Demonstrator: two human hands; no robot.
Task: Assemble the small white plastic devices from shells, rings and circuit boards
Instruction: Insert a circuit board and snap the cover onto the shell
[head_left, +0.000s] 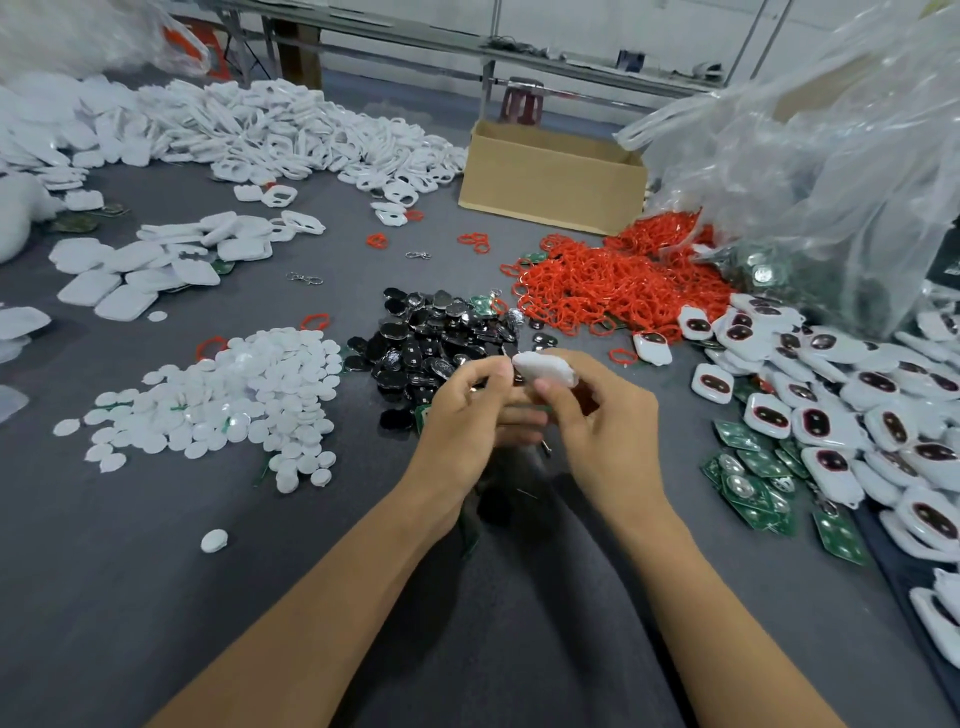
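The white shell (543, 368) sits between both hands, raised above the middle of the table (156, 597), over the near side of a heap of black pieces (431, 338). The left grip (467, 415) comes in from the left, with its thumb tip pressed to the shell's left end and its fingers curled in underneath. The right grip (597, 415) pinches the shell's right end, forefinger bent over the top and thumb against the near face. Both grips are closed on the shell, and how far the left fingers reach behind it cannot be told. The shell is a small, rounded piece of plain white plastic; its smooth, slightly domed back faces the camera, and it is somewhat blurred. Toward the table's left edge lies a spread of white round discs (234, 395), and beyond them are flat white covers (156, 265). A long drift of white frames (285, 124) runs along the far left side. Red rings (613, 280) are heaped right of the middle, just in front of a cardboard box (550, 176) and touching a clear plastic bag (831, 182) at the far right corner. Along the right edge lie finished white devices (883, 405) with dark oval windows, and green circuit boards (753, 467) lie beside them on the near side.
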